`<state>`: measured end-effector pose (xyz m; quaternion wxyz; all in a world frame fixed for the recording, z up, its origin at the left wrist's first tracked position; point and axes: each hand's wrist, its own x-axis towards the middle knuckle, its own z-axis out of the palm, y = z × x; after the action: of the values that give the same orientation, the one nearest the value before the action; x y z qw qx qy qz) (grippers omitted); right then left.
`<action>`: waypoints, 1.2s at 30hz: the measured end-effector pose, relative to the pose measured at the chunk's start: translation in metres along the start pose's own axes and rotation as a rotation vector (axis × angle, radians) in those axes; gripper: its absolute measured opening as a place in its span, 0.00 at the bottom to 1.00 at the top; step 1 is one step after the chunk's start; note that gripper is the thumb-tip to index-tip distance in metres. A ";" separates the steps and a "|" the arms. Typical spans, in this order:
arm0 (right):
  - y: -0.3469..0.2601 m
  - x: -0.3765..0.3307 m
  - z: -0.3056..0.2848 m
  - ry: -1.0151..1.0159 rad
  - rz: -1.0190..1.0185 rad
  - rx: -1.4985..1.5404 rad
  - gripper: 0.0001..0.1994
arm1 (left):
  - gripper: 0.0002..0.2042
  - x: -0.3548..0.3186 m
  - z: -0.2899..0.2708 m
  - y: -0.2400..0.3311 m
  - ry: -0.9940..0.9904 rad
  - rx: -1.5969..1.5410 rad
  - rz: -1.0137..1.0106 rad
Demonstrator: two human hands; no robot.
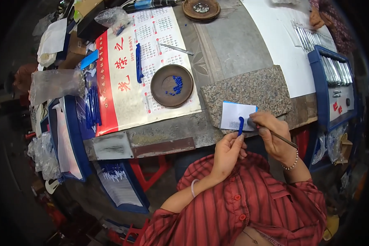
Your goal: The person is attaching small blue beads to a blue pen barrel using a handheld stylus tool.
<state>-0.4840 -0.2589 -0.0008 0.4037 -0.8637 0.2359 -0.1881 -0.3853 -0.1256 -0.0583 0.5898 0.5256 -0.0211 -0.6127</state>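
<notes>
My left hand (227, 156) pinches the lower end of a slim blue hooked piece (241, 126) between thumb and fingers. Its curved tip rests over a white pad (233, 110) with a blue edge and grey smudges. My right hand (274, 137) is closed around a thin brown stick-like tool (283, 140); a dark grey rounded part (250, 122) shows at the fingertips, close beside the blue piece. Whether that part belongs to the tool, I cannot tell. The pad lies on a speckled granite slab (250, 88) at the table's near edge.
Left of the slab, a brown dish (160, 91) of small blue bits sits on a calendar sheet (131, 104), near a blue strip (139, 63) and tweezers (177, 49). A blue tray (317, 92) of silvery rods stands right. Another person's hand (316, 19) is at far right.
</notes>
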 end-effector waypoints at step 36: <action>-0.017 -0.014 0.005 0.005 0.540 0.755 0.10 | 0.14 -0.026 -0.005 0.042 -0.240 0.380 0.200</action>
<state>-0.4886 -0.2384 0.0076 0.7240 -0.5635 0.3681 -0.1509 -0.3589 -0.1156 -0.0175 0.5315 0.5459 -0.2577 -0.5943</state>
